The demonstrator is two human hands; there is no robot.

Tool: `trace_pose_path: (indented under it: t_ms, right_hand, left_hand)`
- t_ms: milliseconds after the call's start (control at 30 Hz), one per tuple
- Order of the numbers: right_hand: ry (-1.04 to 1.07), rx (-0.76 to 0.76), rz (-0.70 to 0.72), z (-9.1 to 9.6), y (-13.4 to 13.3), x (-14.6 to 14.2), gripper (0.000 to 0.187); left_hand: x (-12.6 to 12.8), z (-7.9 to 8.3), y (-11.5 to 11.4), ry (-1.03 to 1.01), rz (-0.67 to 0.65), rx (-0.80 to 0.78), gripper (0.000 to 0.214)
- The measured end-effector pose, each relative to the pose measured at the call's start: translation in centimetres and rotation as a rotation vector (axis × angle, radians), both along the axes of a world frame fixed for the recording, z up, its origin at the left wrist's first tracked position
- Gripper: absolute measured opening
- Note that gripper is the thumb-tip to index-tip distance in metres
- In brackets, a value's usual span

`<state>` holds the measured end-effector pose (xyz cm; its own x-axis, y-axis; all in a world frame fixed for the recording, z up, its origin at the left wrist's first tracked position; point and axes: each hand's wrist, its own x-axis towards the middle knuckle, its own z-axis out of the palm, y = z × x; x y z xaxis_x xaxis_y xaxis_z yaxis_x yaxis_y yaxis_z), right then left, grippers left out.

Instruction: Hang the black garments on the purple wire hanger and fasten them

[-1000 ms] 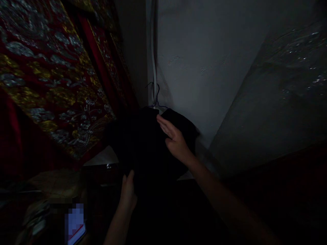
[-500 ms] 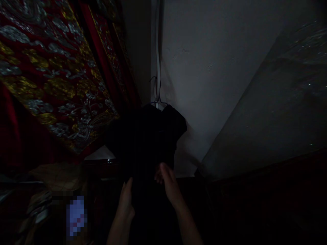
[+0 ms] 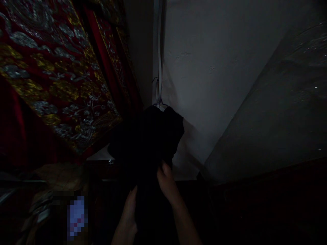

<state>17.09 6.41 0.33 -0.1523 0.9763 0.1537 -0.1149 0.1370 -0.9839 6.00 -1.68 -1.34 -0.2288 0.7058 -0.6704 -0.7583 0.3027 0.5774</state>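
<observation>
A black garment (image 3: 145, 139) hangs in front of me on a thin wire hanger (image 3: 163, 102), its folds lost in the darkness. My right hand (image 3: 166, 178) is closed on the garment's right side, with the thumb on top and the fingers curled in. Lower down, against the left side of the same garment, lies my left hand (image 3: 129, 211). Its thumb points up along the dark cloth, while its other fingers are hidden in shadow, so its grip does not show.
A pale cable (image 3: 159, 51) runs down the wall (image 3: 204, 78) to the hanger. On the left hangs a red cloth (image 3: 63, 75) with gold and silver embroidery. Translucent sheeting (image 3: 281, 112) covers the right side. Cluttered items and a pixelated bluish patch (image 3: 76, 214) are at lower left.
My right hand's fingers have gone from spread to closed on the garment. My left hand has shifted slightly right and down. The garment's right shoulder has drawn in a little.
</observation>
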Motion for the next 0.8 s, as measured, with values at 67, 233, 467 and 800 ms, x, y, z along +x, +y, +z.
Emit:
trace_pose_path:
  t_ms: [67, 233, 467, 800]
  right_hand:
    - [-0.021, -0.074, -0.034, -0.5, -0.4, 0.4, 0.024]
    - [-0.01, -0.179, 0.002, -2.0, -2.9, 2.7, 0.029]
    - [-0.03, -0.206, 0.045, 1.0, -4.7, 4.5, 0.028]
    - [-0.026, -0.112, 0.067, 6.1, 0.0, 3.2, 0.031]
  left_hand:
    - [-0.2, 0.3, 0.0, 0.141, 0.103, 0.029, 0.028]
    - [-0.7, 1.4, -0.5, 0.785, 0.483, 0.273, 0.052]
    - [2.7, 1.5, -1.2, 1.423, 0.249, 0.668, 0.029]
    - [3.8, 0.7, 2.5, 1.102, -0.389, 0.588, 0.009]
